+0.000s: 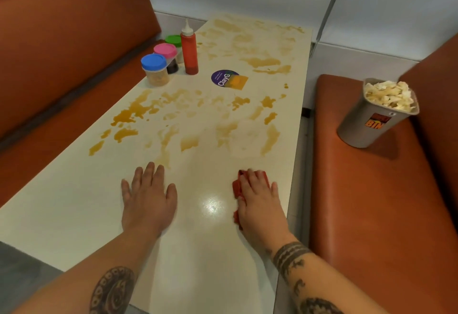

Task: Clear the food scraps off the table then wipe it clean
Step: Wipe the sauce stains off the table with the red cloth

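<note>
A long cream table is smeared with brown-yellow sauce stains across its middle and far end. My right hand lies flat with straight fingers on a red cloth, pressing it onto the table near the right edge. Flat on the table to the left rests my left hand, palm down, fingers spread, holding nothing. The near part of the table around both hands shows no stains.
Three small jars with blue, pink and green lids and a red sauce bottle stand at the table's left side. A round sticker lies mid-table. A grey bin of crumpled paper sits on the right orange bench.
</note>
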`<action>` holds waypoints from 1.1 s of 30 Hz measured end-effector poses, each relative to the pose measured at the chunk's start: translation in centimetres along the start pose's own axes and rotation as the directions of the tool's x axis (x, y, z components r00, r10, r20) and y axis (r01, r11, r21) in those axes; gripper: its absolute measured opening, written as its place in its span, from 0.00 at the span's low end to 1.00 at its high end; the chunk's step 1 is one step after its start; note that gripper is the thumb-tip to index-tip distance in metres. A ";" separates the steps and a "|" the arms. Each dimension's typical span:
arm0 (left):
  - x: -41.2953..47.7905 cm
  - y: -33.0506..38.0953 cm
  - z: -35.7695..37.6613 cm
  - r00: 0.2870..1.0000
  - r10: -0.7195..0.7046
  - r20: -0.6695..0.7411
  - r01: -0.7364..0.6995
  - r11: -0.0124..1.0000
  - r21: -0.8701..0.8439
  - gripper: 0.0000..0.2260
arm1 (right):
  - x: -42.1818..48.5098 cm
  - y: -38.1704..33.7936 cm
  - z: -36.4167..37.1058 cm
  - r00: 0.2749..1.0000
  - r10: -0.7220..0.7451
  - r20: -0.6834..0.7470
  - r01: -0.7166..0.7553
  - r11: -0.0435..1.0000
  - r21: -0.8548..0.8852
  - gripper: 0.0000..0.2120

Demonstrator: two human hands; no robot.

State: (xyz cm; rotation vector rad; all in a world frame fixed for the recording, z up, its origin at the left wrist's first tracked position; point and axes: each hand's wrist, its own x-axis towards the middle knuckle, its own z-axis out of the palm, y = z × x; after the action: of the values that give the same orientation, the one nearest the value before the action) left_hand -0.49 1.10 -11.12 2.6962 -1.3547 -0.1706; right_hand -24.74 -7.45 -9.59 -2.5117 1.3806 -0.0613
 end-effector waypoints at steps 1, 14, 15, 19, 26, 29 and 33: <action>0.0 0.0 0.0 1.000 -0.003 0.006 0.003 1.000 0.004 0.29 | 0.5 -0.2 0.0 0.999 0.040 0.007 -0.040 0.999 -0.005 0.29; -0.3 0.1 -0.2 0.999 -0.019 0.034 0.020 0.999 -0.027 0.30 | -4.1 -7.6 3.8 0.989 -0.140 -0.052 0.144 0.985 0.095 0.33; -0.2 0.0 -0.2 0.999 -0.018 0.034 0.019 0.999 -0.036 0.30 | -4.3 -8.2 4.1 0.990 -0.134 -0.045 0.139 0.979 0.146 0.33; 0.0 -0.1 -0.5 0.999 0.000 0.054 0.004 0.996 -0.086 0.29 | -3.8 -10.5 4.1 0.998 0.026 -0.061 0.004 0.892 0.452 0.28; 0.5 -1.9 -2.0 0.998 -0.062 0.007 0.052 0.772 -0.634 0.25 | 1.2 -17.5 0.8 0.882 0.468 0.047 -0.215 0.313 0.925 0.18; 2.0 -3.1 -4.7 0.994 -0.062 0.087 0.106 0.552 -0.827 0.17 | 4.3 -21.1 -1.5 0.860 0.506 0.063 -0.132 0.101 0.986 0.17; 5.0 -5.3 -9.1 0.901 0.217 0.375 0.337 0.192 -0.922 0.15 | 6.9 -25.4 -2.6 0.870 0.473 0.141 -0.160 -0.001 0.987 0.18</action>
State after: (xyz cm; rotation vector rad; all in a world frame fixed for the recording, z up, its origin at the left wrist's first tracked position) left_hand 8.04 0.69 -3.24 1.5116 -0.6570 -1.2586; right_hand -0.55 -0.95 -1.16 -0.9234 1.2189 -0.9282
